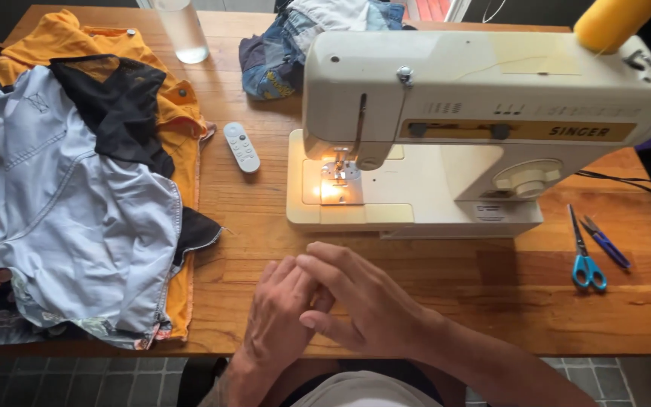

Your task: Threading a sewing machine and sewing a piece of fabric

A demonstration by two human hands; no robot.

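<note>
My left hand point(276, 316) and my right hand point(359, 298) rest together at the near edge of the wooden table point(446, 283), the right fingers laid over the left ones. Neither hand holds anything. Just beyond them stands a cream sewing machine point(484, 113) with its needle light on over the metal plate point(338, 185). Nothing lies under the needle.
A pile of clothes point(77, 196), pale blue, black and orange, covers the table's left side. A white remote point(242, 147) lies beside it. A glass point(182, 30) and folded denim point(280, 56) sit at the back. Blue-handled scissors point(585, 256) and small snips point(606, 243) lie at the right.
</note>
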